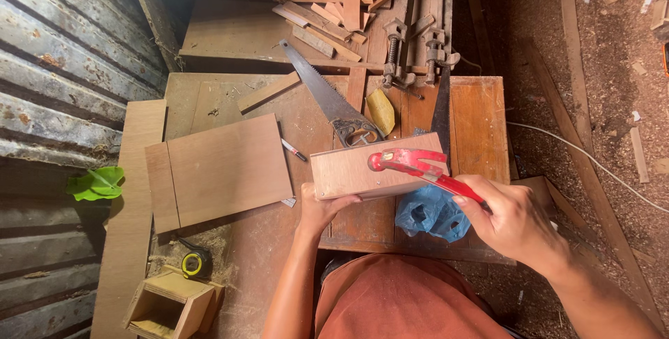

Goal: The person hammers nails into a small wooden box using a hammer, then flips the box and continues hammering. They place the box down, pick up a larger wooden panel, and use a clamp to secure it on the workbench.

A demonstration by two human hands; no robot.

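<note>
My left hand [322,208] grips the near lower edge of a small light wooden box [352,172] that stands on the worn workbench [481,130]. My right hand [512,222] is closed around the handle of a red claw hammer [411,163]. The hammer's head lies against the box's top right part. A blue plastic bag [428,213] sits just below the box, between my two hands.
A flat plywood board [219,172] lies to the left, with a handsaw [324,95] and a pen [293,149] behind it. Metal clamps [414,53] and wood offcuts [327,22] fill the back. A yellow tape measure [196,263] and a small open wooden box [171,305] sit at lower left.
</note>
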